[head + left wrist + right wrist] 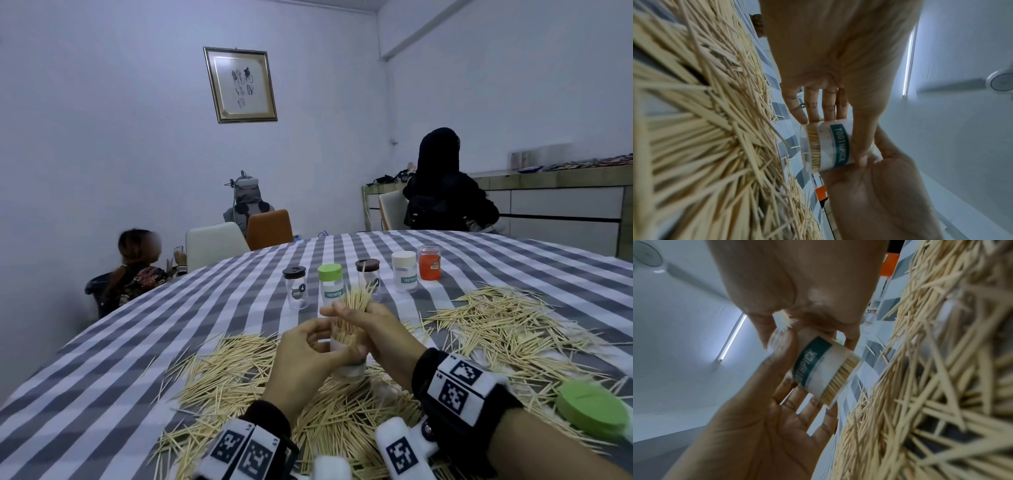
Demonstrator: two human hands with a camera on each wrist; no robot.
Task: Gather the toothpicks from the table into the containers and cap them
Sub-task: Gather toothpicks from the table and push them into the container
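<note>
My left hand [318, 346] grips a clear container [347, 363] labelled TOOTHPICK [838, 144] just above the table. It is partly filled, and the packed ends show at its base [838, 378]. Above its mouth, my right hand [346, 311] pinches a bundle of toothpicks [356, 301] that stands in the container and fans out at the top. Loose toothpicks lie in a thick pile [236, 377] under the hands and in another pile [507, 325] to the right. A green lid [592, 407] lies on the table at the near right.
Behind the hands stands a row of containers: black-lidded [295, 287], green-lidded [330, 284], brown-lidded [368, 277], white-lidded [405, 270] and a red jar [430, 262]. The checked tablecloth [137, 342] reaches the left edge. People sit on chairs beyond the table.
</note>
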